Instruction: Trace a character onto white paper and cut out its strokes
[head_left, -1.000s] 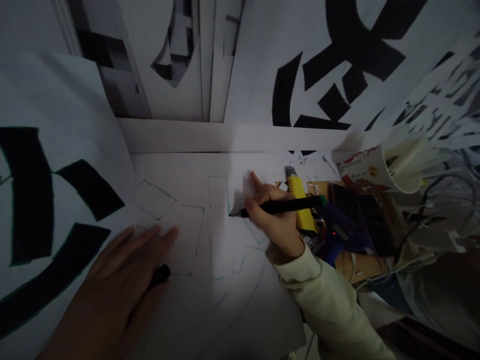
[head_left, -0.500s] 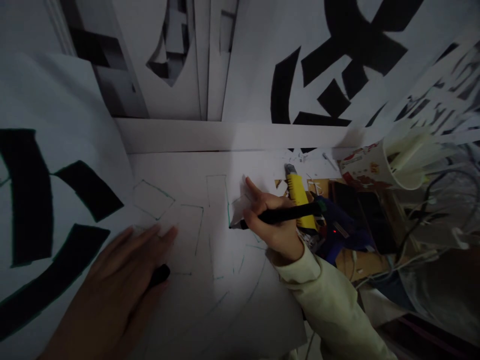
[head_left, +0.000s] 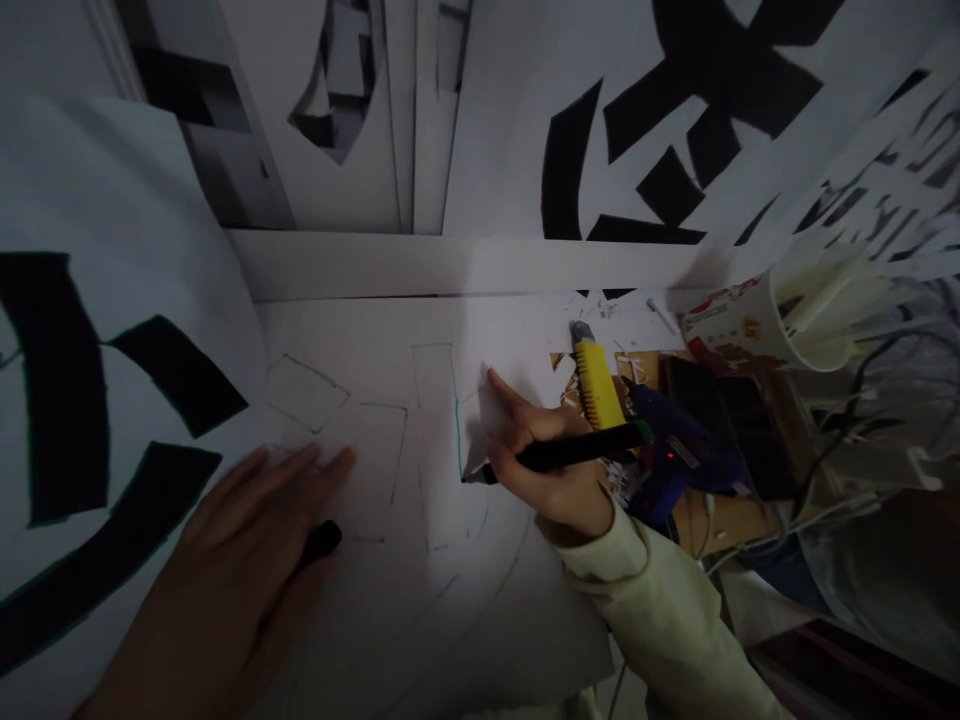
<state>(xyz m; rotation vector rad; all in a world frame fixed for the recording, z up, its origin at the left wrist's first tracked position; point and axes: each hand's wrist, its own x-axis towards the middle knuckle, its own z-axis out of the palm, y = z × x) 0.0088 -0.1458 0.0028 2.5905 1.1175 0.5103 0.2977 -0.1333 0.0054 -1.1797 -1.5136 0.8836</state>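
My right hand (head_left: 547,460) is closed around a black marker (head_left: 574,447), whose tip touches the white sheet (head_left: 337,330) at the lower end of a green line. Thin green outlines of angular and curved shapes run across this sheet. At the lower left my left hand (head_left: 240,560) presses on the paper, fingers stretched, with a black cap (head_left: 322,540) held between its thumb and palm. Left of it lies another sheet (head_left: 135,230) with thick black strokes edged in green.
A yellow cutter (head_left: 600,385) lies right of my right hand among paper scraps. Beyond it are a blue tool (head_left: 667,450) with a red light, a dark phone (head_left: 754,435), a paper cup (head_left: 739,325) and cables. Sheets with black characters (head_left: 667,185) stand behind.
My right hand has moved slightly down with the marker, and the green line under its tip is longer. My left hand has stayed in place.
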